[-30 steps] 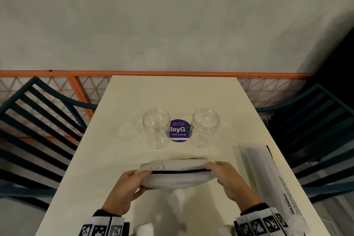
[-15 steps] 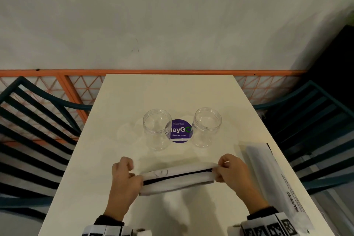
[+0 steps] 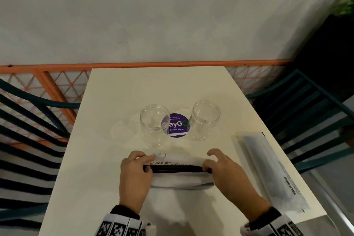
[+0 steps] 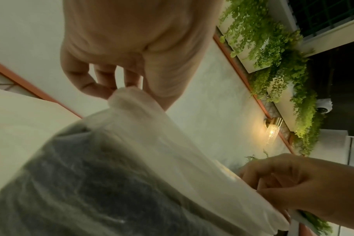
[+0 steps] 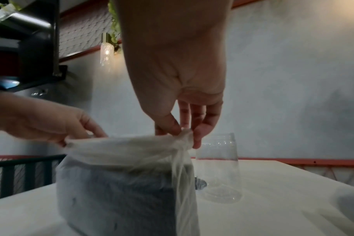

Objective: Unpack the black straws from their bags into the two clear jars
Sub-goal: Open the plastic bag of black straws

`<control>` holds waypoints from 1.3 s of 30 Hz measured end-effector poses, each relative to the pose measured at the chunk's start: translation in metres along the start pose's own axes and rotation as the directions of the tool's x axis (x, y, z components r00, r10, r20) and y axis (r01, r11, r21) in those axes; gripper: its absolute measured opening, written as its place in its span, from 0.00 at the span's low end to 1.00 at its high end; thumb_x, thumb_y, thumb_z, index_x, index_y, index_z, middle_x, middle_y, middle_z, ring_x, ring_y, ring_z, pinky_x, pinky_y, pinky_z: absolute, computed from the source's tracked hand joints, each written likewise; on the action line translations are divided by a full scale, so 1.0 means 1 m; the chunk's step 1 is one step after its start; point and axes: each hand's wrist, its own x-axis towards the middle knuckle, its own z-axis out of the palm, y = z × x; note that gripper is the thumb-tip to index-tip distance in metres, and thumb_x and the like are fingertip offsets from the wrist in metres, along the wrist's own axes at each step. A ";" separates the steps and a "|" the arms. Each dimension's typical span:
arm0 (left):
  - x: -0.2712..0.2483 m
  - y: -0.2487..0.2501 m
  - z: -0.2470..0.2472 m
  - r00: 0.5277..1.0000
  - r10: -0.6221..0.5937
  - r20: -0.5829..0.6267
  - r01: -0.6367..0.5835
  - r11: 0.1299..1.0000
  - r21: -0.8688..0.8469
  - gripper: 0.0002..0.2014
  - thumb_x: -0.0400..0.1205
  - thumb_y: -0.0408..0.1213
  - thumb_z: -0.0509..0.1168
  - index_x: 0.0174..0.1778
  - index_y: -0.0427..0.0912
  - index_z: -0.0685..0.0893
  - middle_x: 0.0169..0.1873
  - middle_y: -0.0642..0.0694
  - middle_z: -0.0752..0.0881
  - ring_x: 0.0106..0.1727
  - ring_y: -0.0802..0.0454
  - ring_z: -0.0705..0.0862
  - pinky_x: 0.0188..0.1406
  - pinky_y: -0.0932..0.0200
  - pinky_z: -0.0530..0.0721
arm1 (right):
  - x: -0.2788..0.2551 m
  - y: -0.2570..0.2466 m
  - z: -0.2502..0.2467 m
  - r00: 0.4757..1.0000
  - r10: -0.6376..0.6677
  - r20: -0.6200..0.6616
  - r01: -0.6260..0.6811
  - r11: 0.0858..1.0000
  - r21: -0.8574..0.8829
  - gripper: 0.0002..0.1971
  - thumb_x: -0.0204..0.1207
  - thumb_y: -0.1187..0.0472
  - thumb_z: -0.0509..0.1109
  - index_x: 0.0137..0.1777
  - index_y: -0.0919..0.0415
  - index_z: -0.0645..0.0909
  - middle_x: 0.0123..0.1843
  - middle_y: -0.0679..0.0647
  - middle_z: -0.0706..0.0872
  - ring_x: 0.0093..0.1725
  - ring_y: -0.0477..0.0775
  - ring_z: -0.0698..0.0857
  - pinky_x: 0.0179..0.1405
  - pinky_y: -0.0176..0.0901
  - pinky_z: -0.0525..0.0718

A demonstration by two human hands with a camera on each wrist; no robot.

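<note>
A white plastic bag (image 3: 180,178) full of black straws (image 3: 178,169) stands on the cream table (image 3: 153,86) before me. My left hand (image 3: 142,163) pinches the bag's left top corner, and my right hand (image 3: 207,165) pinches its right top corner. The mouth is pulled apart, showing a dark strip of straws. In the left wrist view the left hand (image 4: 129,89) grips the bag (image 4: 152,143); in the right wrist view the right hand (image 5: 184,132) grips the bunched bag (image 5: 121,159). Two clear jars (image 3: 154,124) (image 3: 205,119) stand open beyond the bag.
A second sealed bag of straws (image 3: 268,168) lies along the table's right edge. A purple round sticker (image 3: 177,125) sits between the jars. Dark teal slatted chairs (image 3: 28,120) (image 3: 310,109) flank the table. An orange rail (image 3: 134,64) and grey wall lie behind.
Both hands moved closer together along the bag's top and spread its mouth, so the black strip of straws shows wider than before. The bag has turned level.
</note>
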 end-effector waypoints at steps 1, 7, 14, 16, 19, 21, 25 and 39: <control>0.000 0.000 0.000 1.000 0.008 0.019 -0.008 1.000 0.013 0.20 0.68 0.17 0.65 0.47 0.42 0.90 0.43 0.51 0.79 0.47 0.41 0.81 0.50 0.57 0.79 | 0.000 -0.002 0.003 0.998 0.054 -0.016 -0.053 0.998 0.018 0.07 0.75 0.61 0.69 0.50 0.53 0.85 0.61 0.54 0.83 0.48 0.55 0.85 0.41 0.38 0.83; -0.008 0.004 -0.009 0.985 -0.030 0.173 0.023 0.999 0.043 0.27 0.74 0.21 0.60 0.63 0.55 0.82 0.50 0.49 0.70 0.47 0.48 0.74 0.49 0.65 0.75 | 0.006 -0.006 0.021 0.953 0.283 -0.108 -0.259 0.946 0.197 0.12 0.75 0.61 0.69 0.58 0.59 0.82 0.56 0.54 0.80 0.52 0.54 0.81 0.52 0.39 0.81; -0.010 0.007 -0.029 0.961 -0.076 0.266 0.120 0.981 -0.151 0.23 0.78 0.22 0.57 0.61 0.51 0.83 0.43 0.50 0.73 0.43 0.58 0.76 0.43 0.82 0.71 | 0.007 0.013 0.026 0.977 0.201 -0.072 -0.169 0.934 0.315 0.15 0.75 0.72 0.64 0.58 0.60 0.83 0.52 0.50 0.71 0.46 0.52 0.78 0.49 0.28 0.73; -0.014 0.014 -0.027 0.963 -0.078 0.258 0.125 0.978 -0.170 0.22 0.78 0.22 0.56 0.60 0.48 0.84 0.43 0.50 0.73 0.43 0.56 0.76 0.42 0.81 0.71 | 0.007 0.017 0.024 0.975 0.203 -0.093 -0.169 0.941 0.292 0.13 0.74 0.68 0.68 0.57 0.58 0.84 0.51 0.52 0.72 0.45 0.53 0.78 0.48 0.32 0.75; -0.015 0.025 -0.027 0.978 -0.033 0.206 0.069 0.982 -0.175 0.21 0.78 0.22 0.58 0.59 0.47 0.85 0.45 0.51 0.74 0.45 0.58 0.76 0.38 0.78 0.73 | 0.011 0.019 0.014 0.980 0.113 -0.164 -0.090 0.986 0.144 0.14 0.58 0.61 0.82 0.44 0.53 0.87 0.41 0.54 0.79 0.37 0.55 0.78 0.35 0.38 0.76; -0.012 0.035 -0.029 0.983 0.000 0.183 0.032 0.985 -0.171 0.20 0.78 0.23 0.59 0.59 0.48 0.85 0.45 0.52 0.73 0.45 0.57 0.76 0.37 0.79 0.73 | 0.016 0.007 0.005 0.985 -0.075 -0.157 0.101 0.980 0.168 0.08 0.64 0.60 0.78 0.43 0.53 0.86 0.39 0.52 0.82 0.38 0.52 0.80 0.36 0.36 0.77; -0.011 0.060 -0.031 0.975 0.105 0.197 -0.066 0.979 -0.193 0.20 0.77 0.24 0.61 0.58 0.50 0.85 0.47 0.54 0.73 0.40 0.67 0.78 0.37 0.79 0.73 | 0.036 -0.027 0.003 0.923 -0.381 -0.051 0.376 0.869 0.322 0.14 0.76 0.59 0.63 0.58 0.57 0.83 0.54 0.56 0.86 0.54 0.50 0.79 0.56 0.38 0.74; -0.012 0.066 -0.046 0.980 0.176 0.090 -0.124 0.904 -0.409 0.14 0.76 0.50 0.67 0.58 0.63 0.83 0.58 0.64 0.79 0.63 0.64 0.78 0.57 0.75 0.76 | 0.055 -0.015 -0.013 0.907 -0.421 -0.003 0.372 0.798 0.474 0.12 0.71 0.56 0.66 0.53 0.57 0.79 0.47 0.51 0.85 0.47 0.49 0.82 0.45 0.36 0.78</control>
